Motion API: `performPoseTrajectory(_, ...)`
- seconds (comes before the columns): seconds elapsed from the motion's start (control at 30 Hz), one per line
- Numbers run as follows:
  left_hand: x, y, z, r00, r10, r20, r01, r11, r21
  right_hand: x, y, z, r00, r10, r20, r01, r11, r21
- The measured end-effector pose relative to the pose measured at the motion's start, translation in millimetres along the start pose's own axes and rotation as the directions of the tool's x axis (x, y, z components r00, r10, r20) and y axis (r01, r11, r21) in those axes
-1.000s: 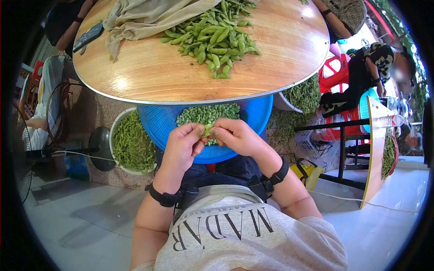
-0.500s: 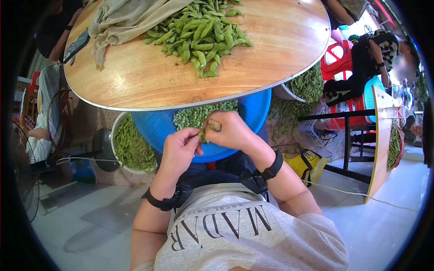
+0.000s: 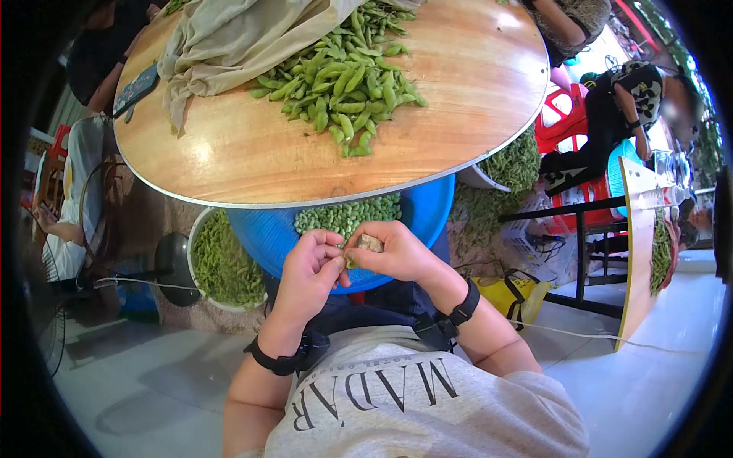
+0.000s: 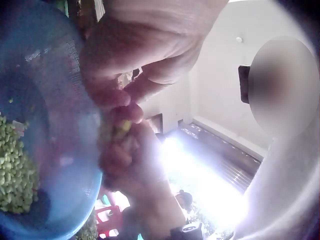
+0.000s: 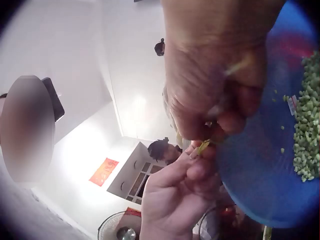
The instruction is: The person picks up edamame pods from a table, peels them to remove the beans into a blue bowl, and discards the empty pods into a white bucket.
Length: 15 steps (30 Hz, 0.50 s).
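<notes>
Both hands meet over a blue basket point(image 3: 431, 210), fingertips close together. My left hand point(image 3: 308, 273) pinches a small yellow-green soybean pod point(image 5: 202, 148) between thumb and fingers. The right hand point(image 3: 405, 250) has its fingers curled in against the same pod, gripping it from the other side. A pale brown patch shows by the right thumb in the head view. Most of the pod is hidden behind fingers. Shelled green beans point(image 3: 351, 214) lie heaped in the basket, just beyond the hands.
A round wooden table point(image 3: 252, 164) overhangs the basket, bearing piled pods point(image 3: 343, 95), a beige cloth point(image 3: 229, 46) and a phone point(image 3: 136, 89). To the left stands a white tub of pods point(image 3: 225, 263). A yellow bag point(image 3: 515, 299) sits at right, and another person point(image 3: 634, 107) beyond.
The right hand swung up and over between the earlier frames, then came back lower beside the left. Both hands now sit slightly lower in view, and the head view has shifted a little.
</notes>
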<state>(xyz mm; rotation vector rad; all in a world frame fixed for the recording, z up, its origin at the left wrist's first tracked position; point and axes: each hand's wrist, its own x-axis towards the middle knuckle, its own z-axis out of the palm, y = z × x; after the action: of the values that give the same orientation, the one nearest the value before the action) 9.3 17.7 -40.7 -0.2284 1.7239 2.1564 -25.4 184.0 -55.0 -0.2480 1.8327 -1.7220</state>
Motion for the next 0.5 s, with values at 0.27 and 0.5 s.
performPoseTrajectory(0.27, -20, -14, -62, 0.901, 0.295, -0.318, -0.087, 0.842, 0.533, -13, -43, -16, 0.894, -0.44, -0.09, 0.276, 0.697, -0.662)
performPoseTrajectory(0.5, -45, -29, -155, 0.67, 0.679, -0.299, 0.208, 0.215, 0.954, 31, -82, -41, 0.783, -0.587, -0.206, 0.149, 0.498, -0.854)
